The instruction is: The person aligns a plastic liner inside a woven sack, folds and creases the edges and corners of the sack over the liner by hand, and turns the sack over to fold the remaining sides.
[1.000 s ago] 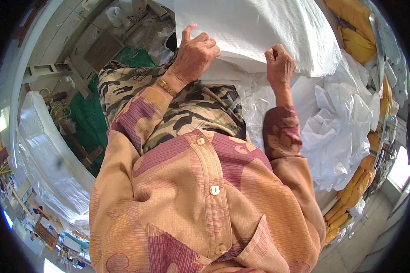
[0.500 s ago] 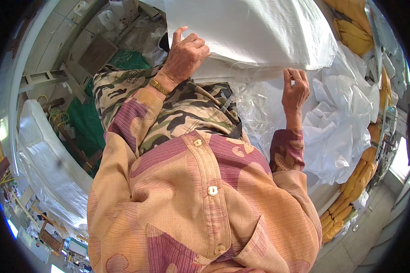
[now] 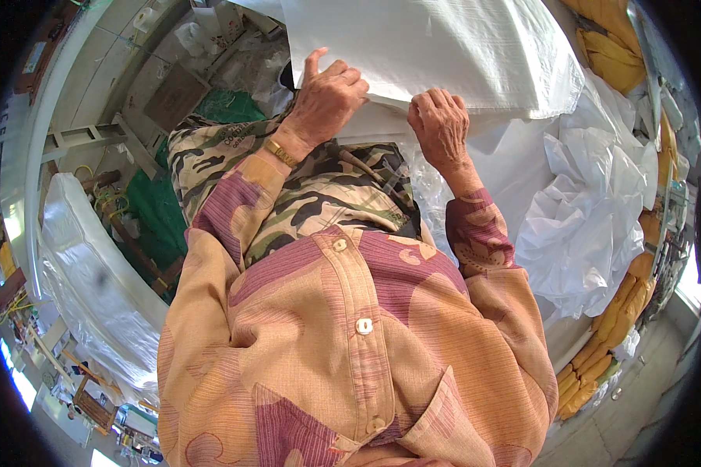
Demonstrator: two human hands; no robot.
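White sheet: your big, smooth white sheet of thin, plasticky-looking material (image 3: 444,50) is up top, just past your lap, with its near edge running between your hands and on out to the right.
Left hand: your left hand (image 3: 327,97) is at the sheet's near edge, close to its left side. Fingers are bunched and look pinched on the edge, with the outermost one sticking up. Thumb's hidden, fwiw.
Right hand: your right hand (image 3: 442,124) is just beside that same edge, fingers bent and bunched close together. Can't tell if they've actually got the edge or are only touching it.
Feel: I'd guess it's light and floppy, kinda slick, creases easily. Probably not fragile, but a hard yank might stretch or tear it.
Where to grab: imo the near edge, thumb under and fingers on top, hands spread a bit so the middle doesn't sag.
Lap: camouflage-patterned cloth (image 3: 311,198) sits under your left wrist, the one with the gold-toned watch (image 3: 280,152).
Right side: loose pile of crumpled white sheeting (image 3: 584,210), with yellow padded bundles (image 3: 611,58) beyond it.
Left side: long white pad in shiny clear film (image 3: 93,272), dark green cloth (image 3: 144,194) next to it.
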